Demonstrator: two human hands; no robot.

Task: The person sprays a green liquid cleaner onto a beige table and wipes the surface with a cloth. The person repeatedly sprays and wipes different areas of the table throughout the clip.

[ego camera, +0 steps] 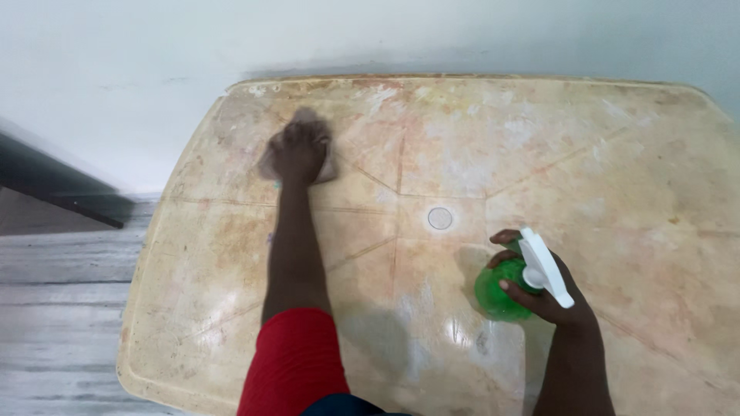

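Stained beige plastic table [617,154] against white wall, grey floor at left edge. Left hand [299,150] clenched on cloth [330,168] near far-left corner. Right hand [543,289] grasps green spray bottle [499,291], near edge; right side bare.

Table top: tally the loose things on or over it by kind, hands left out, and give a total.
Cloth: 1, under the left hand
Green spray bottle: 1, held in the right hand
Total: 2, both over the stained table
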